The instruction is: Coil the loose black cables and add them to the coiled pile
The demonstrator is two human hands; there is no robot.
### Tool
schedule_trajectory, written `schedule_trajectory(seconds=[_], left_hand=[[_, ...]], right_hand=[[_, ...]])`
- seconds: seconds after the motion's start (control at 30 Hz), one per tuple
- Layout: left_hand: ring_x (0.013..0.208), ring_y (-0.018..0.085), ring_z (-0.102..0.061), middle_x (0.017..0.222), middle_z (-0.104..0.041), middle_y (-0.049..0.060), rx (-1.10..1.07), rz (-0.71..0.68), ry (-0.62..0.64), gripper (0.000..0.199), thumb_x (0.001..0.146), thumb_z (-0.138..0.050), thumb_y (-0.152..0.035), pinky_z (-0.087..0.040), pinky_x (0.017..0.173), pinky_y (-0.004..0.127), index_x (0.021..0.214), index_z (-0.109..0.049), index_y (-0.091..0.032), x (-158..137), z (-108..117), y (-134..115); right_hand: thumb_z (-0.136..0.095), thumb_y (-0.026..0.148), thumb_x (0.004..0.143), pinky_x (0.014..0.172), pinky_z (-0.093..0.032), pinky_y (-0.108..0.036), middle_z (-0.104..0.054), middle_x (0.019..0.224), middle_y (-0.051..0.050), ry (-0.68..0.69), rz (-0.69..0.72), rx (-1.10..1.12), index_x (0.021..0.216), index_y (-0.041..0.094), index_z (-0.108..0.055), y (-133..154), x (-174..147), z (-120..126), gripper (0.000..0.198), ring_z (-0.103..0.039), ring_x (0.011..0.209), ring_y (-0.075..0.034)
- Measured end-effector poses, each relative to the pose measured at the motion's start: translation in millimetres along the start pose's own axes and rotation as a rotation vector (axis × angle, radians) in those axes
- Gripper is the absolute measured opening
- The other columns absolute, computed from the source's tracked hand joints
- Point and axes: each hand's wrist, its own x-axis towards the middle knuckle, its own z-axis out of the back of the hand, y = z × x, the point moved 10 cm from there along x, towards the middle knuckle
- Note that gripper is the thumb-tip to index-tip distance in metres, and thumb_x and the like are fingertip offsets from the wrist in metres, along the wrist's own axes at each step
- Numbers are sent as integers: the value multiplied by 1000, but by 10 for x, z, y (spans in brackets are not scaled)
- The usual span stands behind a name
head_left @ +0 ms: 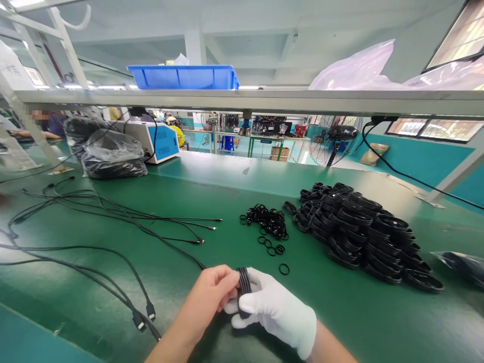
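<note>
Head view: left hand pinches, right hand cups cable coil, likely keeping loops together; rings at one o'clock.

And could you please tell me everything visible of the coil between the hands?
The coil is black, plastic-looking cable in several loops side by side. It is held roughly upright, edge toward the camera, over the green table. The bare left hand touches its upper left; the gloved right hand grips and partly hides it.

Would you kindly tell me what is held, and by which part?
A coiled black cable: the left hand holds its upper left edge, the right hand its lower right part.
</note>
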Motion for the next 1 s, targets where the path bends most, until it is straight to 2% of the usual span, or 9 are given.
schedule_trajectory(seconds=[0.1, 0.17, 0.23, 0.37, 0.57, 0.8, 0.9, 1.0], left_hand=[[57, 12, -47, 72, -54, -2, 221, -154, -212, 10, 76, -50, -24, -37, 55, 23, 81, -58, -19, -48, 183, -155], [68, 14, -54, 83, -57, -1, 346, -287, -264, 24, 71, -48, -11, -42, 65, 25, 90, -59, -22, -113, 162, -280], [73, 15, -56, 84, -58, 0, 414, -356, -277, 29, 70, -45, -7, -44, 69, 26, 87, -61, -23, -158, 101, -328], [69, 17, -58, 76, -61, 0, 422, -359, -369, 22, 73, -46, -10, -46, 65, 27, 77, -63, -23, -172, 125, -311], [65, 16, -59, 70, -62, 0, 279, -275, -334, 18, 70, -48, -10, -47, 62, 25, 69, -62, -21, -50, 174, -223], [63, 14, -55, 68, -57, -1, 511, -391, -339, 28, 68, -40, -2, -43, 59, 24, 68, -61, -21, -48, 134, -412], [65, 14, -58, 78, -60, 0, 537, -417, -311, 32, 68, -41, -2, -46, 62, 25, 82, -62, -22, -67, 103, -425], [75, 16, -62, 88, -64, 2, 585, -533, -353, 31, 75, -44, -6, -49, 71, 26, 94, -62, -23, -169, 90, -469]], right_hand=[[-76, 24, 58, 71, -48, -34, -56, 99, -6, 1, -24, 31, 100, 15, -53, -32, -1, 3, 48, -59, 84, -18], [-77, 20, 55, 71, -47, -33, -58, 96, -5, -30, -2, -37, 97, 15, -55, -13, 15, 25, 48, -58, 84, -18], [-76, 13, 50, 72, -46, -32, -60, 90, -3, -70, 38, -119, 92, 15, -57, 24, 31, 50, 46, -56, 84, -17], [-73, 4, 46, 74, -44, -30, -62, 87, -2, -80, 54, -117, 90, 15, -59, 19, 47, 47, 47, -57, 84, -17], [-70, 0, 46, 80, -44, -34, -63, 88, -2, -84, 51, -92, 91, 15, -59, -1, 67, 82, 48, -59, 84, -17], [-78, 12, 44, 74, -46, -32, -62, 89, -2, -86, 67, -93, 90, 15, -58, 33, 96, 60, 50, -58, 83, -17], [-79, 20, 48, 67, -47, -30, -60, 88, -3, -108, 64, -75, 95, 16, -57, 11, 75, 89, 52, -57, 79, -17], [-79, 24, 50, 62, -46, -27, -59, 87, -3, -113, 85, -68, 95, 16, -57, 22, 60, 111, 51, -56, 79, -17]])
